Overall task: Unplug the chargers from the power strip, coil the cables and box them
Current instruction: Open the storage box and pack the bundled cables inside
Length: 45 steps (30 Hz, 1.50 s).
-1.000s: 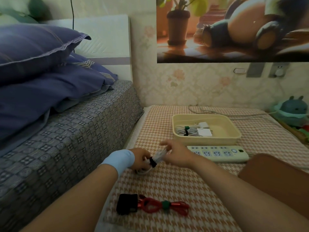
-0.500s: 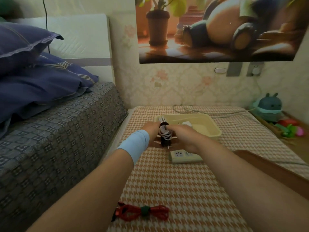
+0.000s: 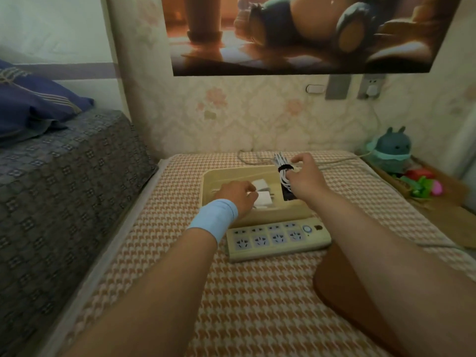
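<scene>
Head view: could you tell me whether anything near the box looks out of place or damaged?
Nothing stands out. The power strip lies flat, sockets empty, before the box; the right hand holds a tied white cable coil over it; the left hand touches white chargers inside.

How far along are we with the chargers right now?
Done: the power strip shows only empty sockets, and white chargers lie in the box. In hand: the right hand holds a strapped coiled white cable with its black charger over the box; the left hand touches the white chargers inside. Left: set this bundle down in the box.
</scene>
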Motion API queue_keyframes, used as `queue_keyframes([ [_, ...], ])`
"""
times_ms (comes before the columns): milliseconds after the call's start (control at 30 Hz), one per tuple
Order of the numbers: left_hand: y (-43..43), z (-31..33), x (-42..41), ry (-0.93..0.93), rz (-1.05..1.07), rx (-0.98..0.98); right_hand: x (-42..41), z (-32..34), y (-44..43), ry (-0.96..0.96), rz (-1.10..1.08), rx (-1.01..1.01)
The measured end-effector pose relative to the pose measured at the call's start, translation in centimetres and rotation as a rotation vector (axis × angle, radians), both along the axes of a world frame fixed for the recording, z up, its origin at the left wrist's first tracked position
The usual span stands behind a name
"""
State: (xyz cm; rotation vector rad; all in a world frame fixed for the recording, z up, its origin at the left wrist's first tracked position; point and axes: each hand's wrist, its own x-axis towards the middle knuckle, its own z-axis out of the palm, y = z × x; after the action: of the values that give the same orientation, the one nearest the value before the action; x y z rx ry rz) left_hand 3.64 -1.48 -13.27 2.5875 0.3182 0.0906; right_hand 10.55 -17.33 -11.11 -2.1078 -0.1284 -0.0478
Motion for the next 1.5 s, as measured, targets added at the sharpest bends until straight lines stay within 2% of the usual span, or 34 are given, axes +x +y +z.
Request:
queue_keyframes([
  [133, -0.9, -1.9, 2.8, 0.158, -0.133, 0.224, 2.9, -2.3, -0.6, -0.18, -0.033, -0.19],
  [200, -1.3, -2.7, 3.6, 0.221, -0.157, 0.27, 3.9, -3.2, -0.5, -0.208, -0.014, -0.305],
  [333, -0.6, -3.3, 4.6, 0.244, -0.14, 0.293, 5.0, -4.9, 0.2, -0.097, 0.095, -0.604],
  [467, -0.1, -3.6, 4.7, 0.242, -0.15, 0.278, 4.9, -4.5, 0.4, -0.01, 0.257, -0.709],
  [600, -0.1, -3.4, 4.3, 0.231, -0.168, 0.291, 3.6, -3.5, 0.3, 0.05, 0.426, -0.717],
  [900, 0.8, -0.5, -2.6, -0.031, -0.173, 0.428, -1.4, -1.1, 0.1, -0.058, 0.491, -0.617],
  [1067, 0.7, 3.4, -7.3, -0.028, -0.138, 0.529, -6.2, 1.7, 2.2, -0.125, 0.589, -0.533],
  [1233, -0.2, 4.2, -13.2, 0.283, -0.194, 0.453, -13.2, 2.7, 4.3, -0.095, 0.795, -0.662],
  [1400, 1.0, 3.0, -19.5, 0.826, -0.242, 0.364, -20.3, 0.3, 4.9, 0.018, 1.025, -0.884],
  [1500, 2.2, 2.2, -21.8, 0.942, -0.258, 0.378, -23.1, -1.0, 5.0, 0.084, 1.068, -0.894],
])
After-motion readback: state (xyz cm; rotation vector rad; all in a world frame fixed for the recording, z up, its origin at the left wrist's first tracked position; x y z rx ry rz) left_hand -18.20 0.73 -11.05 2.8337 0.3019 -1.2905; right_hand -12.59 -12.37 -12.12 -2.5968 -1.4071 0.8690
